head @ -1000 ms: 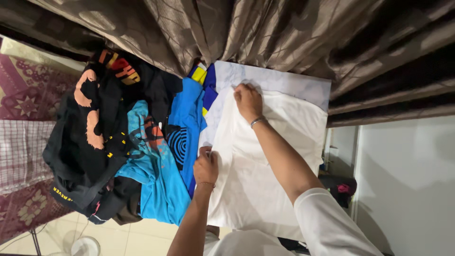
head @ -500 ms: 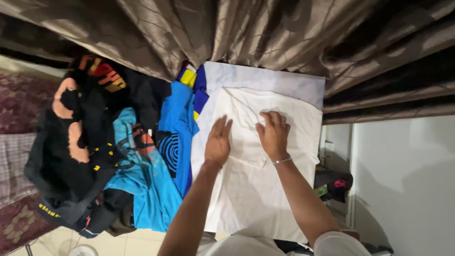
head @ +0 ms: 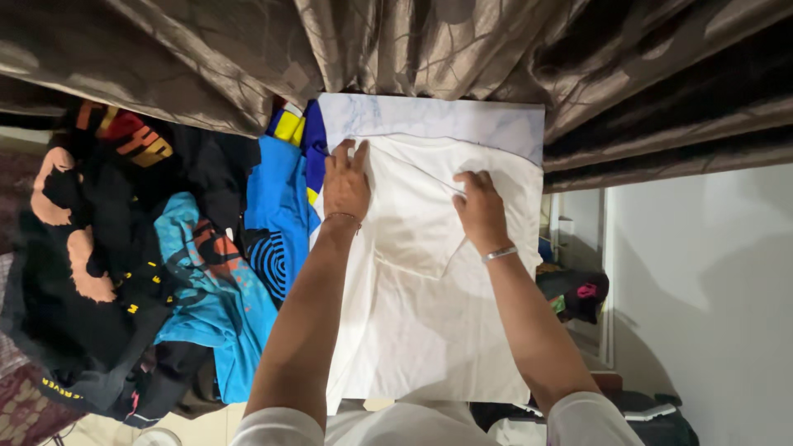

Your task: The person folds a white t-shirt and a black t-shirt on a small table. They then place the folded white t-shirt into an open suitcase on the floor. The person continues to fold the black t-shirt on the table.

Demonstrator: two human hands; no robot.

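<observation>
Nearest of all are the person's two arms in short white sleeves (head: 591,417), reaching away over a white cloth (head: 429,322). The white cloth is spread flat on a pale table (head: 429,120), and its near edge hangs close to the person's body.

A little farther out, the right hand (head: 481,211) rests on the right part of the white cloth. It wears a thin silver bracelet (head: 500,253) on the wrist. Its fingers are bent at the tips and press on a fold of the cloth. I cannot tell if they pinch it or just push it down.

The left hand (head: 345,183) lies on the left edge of the white cloth, a bit farther away than the right hand. Its fingers are straight and together, flat on the cloth, not grabbing anything. A thin band sits on that wrist too.

Just left of the left hand is a blue shirt (head: 277,198) with a dark round pattern. Next to it on the left lies a lighter blue shirt (head: 211,297) and then a heap of black clothes (head: 91,272) with orange shapes.

On the right, low down past the table edge, there is a dark thing with a pink spot (head: 582,293).

Farthest away hangs a brown shiny curtain (head: 429,41), touching the far end of the table.
</observation>
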